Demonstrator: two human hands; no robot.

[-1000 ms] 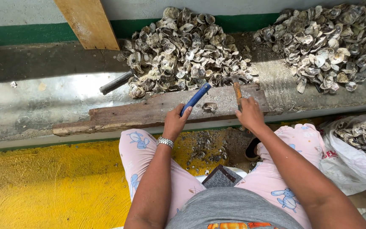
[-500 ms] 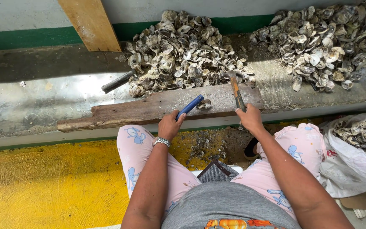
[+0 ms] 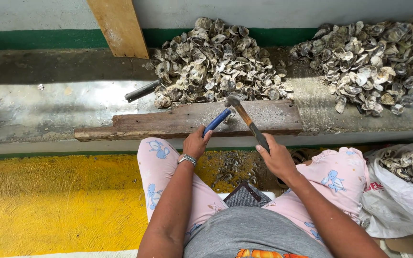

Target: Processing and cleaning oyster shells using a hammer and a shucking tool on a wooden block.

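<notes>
Left hand (image 3: 196,142) grips blue-handled tool (image 3: 217,122), tip now resting on plank (image 3: 187,120). Right hand (image 3: 277,157) clenches hammer (image 3: 247,119); head has swung left and down, meeting the tool tip. Shell heap (image 3: 216,62) just behind.

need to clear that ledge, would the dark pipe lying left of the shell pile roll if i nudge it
Probably yes: the pipe looks round and lies on the smooth wet ledge. Its right end meets the shell pile, which may stop it that way. It looks like metal, so likely stiff and heavy.
</notes>
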